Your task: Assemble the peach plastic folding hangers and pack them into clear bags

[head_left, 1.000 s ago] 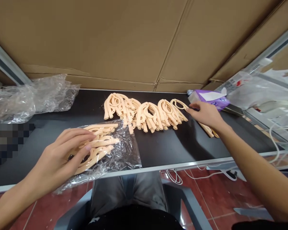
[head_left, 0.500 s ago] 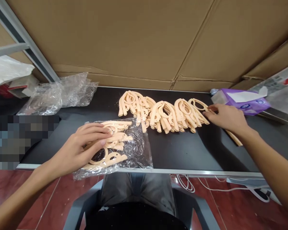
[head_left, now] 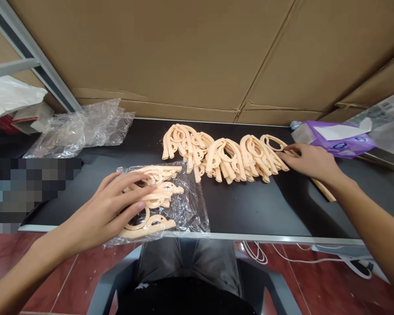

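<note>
My left hand lies with fingers spread on a clear plastic bag at the table's front edge. Inside the bag are several beige folding hangers, partly covered by the fingers. At the right end of a row, my right hand has its fingers closed on a beige folding hanger. One arm of it sticks out below the wrist, while the fingertips are partly hidden. Between the hands lies a row of overlapping beige folding hangers, their hooks toward the cardboard.
A crumpled clear plastic wrap lies at the back left. To the right stands a purple tissue pack. Cardboard walls the black table at the back. White cables hang below the front edge.
My left hand has spread its fingers and slid slightly over the bag, its thumb lower. My right hand stays by the end hanger, and the view has shifted slightly.
</note>
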`<state>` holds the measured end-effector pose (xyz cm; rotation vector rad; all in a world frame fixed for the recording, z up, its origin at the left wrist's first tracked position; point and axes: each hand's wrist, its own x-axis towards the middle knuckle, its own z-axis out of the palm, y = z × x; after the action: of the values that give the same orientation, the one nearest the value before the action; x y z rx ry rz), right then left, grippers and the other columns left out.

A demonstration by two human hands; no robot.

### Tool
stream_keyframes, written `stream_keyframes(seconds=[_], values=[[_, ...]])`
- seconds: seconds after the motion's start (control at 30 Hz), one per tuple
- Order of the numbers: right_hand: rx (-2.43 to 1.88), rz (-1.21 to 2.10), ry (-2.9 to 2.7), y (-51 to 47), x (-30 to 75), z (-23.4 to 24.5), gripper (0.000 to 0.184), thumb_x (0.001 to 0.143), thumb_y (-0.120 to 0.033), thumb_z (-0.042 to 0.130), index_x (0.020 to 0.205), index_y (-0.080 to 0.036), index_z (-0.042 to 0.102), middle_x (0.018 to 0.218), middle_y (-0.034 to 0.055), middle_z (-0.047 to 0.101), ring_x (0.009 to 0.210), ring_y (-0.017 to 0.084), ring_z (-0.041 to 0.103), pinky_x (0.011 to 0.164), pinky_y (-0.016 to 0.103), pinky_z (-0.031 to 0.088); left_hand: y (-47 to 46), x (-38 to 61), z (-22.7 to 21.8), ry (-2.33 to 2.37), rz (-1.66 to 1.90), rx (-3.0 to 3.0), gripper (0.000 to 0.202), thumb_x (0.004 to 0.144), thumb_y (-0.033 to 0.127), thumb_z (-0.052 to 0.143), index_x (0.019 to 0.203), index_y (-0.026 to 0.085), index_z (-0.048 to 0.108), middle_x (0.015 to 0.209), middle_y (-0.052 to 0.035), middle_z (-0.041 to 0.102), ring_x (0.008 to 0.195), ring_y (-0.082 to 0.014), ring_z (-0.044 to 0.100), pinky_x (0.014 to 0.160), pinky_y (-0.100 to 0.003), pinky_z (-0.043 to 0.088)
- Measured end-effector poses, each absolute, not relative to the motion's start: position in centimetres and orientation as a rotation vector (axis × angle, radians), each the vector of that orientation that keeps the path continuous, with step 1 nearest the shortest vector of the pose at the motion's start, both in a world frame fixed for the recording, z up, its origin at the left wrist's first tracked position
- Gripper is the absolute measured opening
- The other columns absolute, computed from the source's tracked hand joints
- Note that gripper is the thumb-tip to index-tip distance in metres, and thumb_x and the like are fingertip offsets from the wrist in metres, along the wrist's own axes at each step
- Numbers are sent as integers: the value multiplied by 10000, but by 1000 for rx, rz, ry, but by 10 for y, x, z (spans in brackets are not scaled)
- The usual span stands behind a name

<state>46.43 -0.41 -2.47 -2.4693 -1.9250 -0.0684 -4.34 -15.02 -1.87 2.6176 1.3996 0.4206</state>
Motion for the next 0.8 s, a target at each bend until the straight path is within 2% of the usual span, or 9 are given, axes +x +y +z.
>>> stream_keyframes(seconds=[0.1,0.23,0.3,0.43,0.63,0.8], values=[[-2514,-47,-1896,-2,466,-24,546,910,-588,451,1210,-219,718,1211,168,733,1152,387,645,860,429,447,-150,-46,-14,1497,637,2435,390,1037,370,440,1386,308,602,1453,-29,607,1382,-239,521,1216,-459,356],[-2533,-64,-1898,1,469,-27,700,865,-744,431,1234,-216,705,1158,190,738,1115,405,655,830,442,458,-152,-50,1,1742,911,2170,385,1054,371,406,1307,185,629,1358,-55,656,1275,-201,587,1153,-363,419],[-2523,-63,-1907,2,473,-29,717,848,-757,453,1254,-217,693,1162,189,736,1108,403,660,824,441,461,-154,-52,7,1819,957,2109,386,1053,377,403,1297,182,629,1323,-50,671,1234,-195,609,1118,-349,443],[-2529,-9,-1881,4,483,-31,595,882,-652,499,1250,-228,695,1217,161,732,1148,383,653,838,423,457,-160,-56,9,1794,959,2133,356,1048,380,427,1254,195,652,1278,-47,684,1186,-182,626,1076,-323,462],[-2519,-23,-1890,-1,482,-30,550,892,-536,622,1317,-189,664,1265,176,718,1168,361,646,855,412,429,-169,-59,8,1595,836,2251,296,1052,296,458,1289,259,630,1344,1,648,1264,-148,584,1121,-290,421],[-2425,-81,-1783,-16,471,-11,621,912,-631,592,1297,-149,667,1223,208,729,1114,346,666,800,434,434,-172,-54,6,1537,797,2343,297,1032,284,510,1309,249,612,1365,-30,633,1279,-179,574,1110,-338,457]])
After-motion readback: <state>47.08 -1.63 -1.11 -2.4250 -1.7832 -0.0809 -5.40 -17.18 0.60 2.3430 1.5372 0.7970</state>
